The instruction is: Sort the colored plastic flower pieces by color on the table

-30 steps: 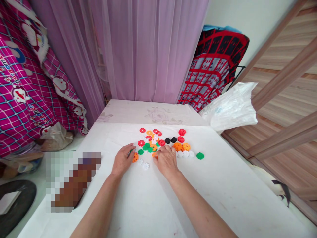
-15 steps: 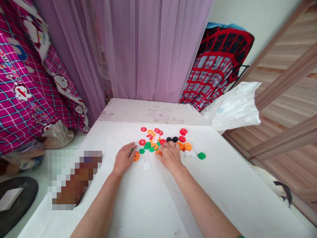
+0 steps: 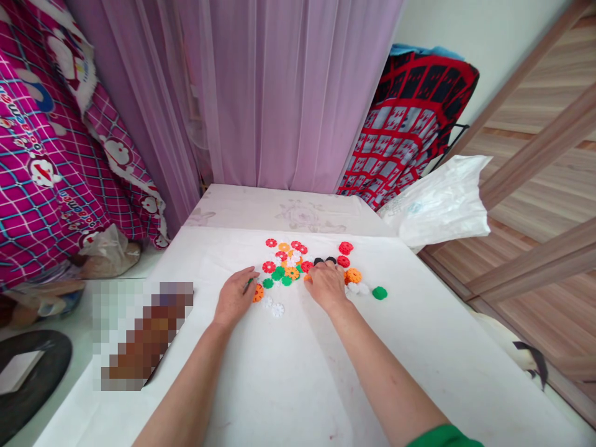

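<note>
Several flat flower-shaped plastic discs [image 3: 292, 272] in red, orange, green, white and black lie scattered on a white table [image 3: 288, 372]. My left hand [image 3: 234, 298] rests on the table with curled fingers on an orange disc [image 3: 257, 293] and a green piece. My right hand [image 3: 326, 285] lies palm down over the middle of the pile, fingertips at two black discs [image 3: 325, 260]. A lone green disc [image 3: 379, 292] sits to the right, and a white disc [image 3: 277, 309] lies between my hands.
A purple curtain [image 3: 279, 93] hangs behind the table. A white plastic bag [image 3: 442, 202] lies at the table's right corner beside red-patterned fabric [image 3: 414, 118]. Pink patterned bedding [image 3: 56, 161] is piled on the left. A blurred-out patch [image 3: 142, 335] covers the table's left edge.
My right hand has slid forward and rightward across the pile, from the orange pieces to the black discs. The left hand has stayed where it was.
</note>
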{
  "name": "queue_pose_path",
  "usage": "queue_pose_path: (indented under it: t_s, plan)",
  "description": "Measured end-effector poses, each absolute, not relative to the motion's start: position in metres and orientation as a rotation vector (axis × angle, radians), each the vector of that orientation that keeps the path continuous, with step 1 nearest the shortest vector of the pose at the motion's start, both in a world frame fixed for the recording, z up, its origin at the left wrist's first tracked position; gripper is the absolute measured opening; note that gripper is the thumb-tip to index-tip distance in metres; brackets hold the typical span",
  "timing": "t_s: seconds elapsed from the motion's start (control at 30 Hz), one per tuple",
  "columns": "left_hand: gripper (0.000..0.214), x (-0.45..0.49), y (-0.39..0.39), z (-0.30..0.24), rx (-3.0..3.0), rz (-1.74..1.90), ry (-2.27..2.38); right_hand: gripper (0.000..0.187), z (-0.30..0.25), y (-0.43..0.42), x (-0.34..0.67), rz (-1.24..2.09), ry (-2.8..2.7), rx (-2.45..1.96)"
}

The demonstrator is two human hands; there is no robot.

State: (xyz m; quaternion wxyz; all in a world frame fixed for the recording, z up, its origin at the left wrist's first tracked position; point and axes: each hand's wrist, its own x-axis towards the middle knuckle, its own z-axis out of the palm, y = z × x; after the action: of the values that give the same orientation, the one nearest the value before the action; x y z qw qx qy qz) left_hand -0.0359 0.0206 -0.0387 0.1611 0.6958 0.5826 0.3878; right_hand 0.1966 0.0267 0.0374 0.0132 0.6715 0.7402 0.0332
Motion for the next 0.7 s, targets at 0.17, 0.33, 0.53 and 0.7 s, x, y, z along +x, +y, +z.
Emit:
queue_pose_path:
  t_s: [0.17, 0.33, 0.53, 0.7]
  plan:
    - [0.030, -0.035, 0.020, -0.037, 1.988, 1.109, 1.669, 0.022, 0.037, 0.034, 0.184, 0.038, 2.497, 1.957]
    - [0.030, -0.034, 0.020, -0.034, 1.983, 1.100, 1.671, 0.026, 0.032, 0.046, 0.173, -0.046, 2.485, 1.927]
    - [0.030, -0.034, 0.019, -0.034, 1.970, 1.096, 1.669, 0.027, 0.033, 0.054, 0.182, -0.092, 2.500, 1.978]
    - [0.030, -0.034, 0.020, -0.035, 1.978, 1.102, 1.662, 0.023, 0.043, 0.049, 0.202, -0.031, 2.443, 2.035]
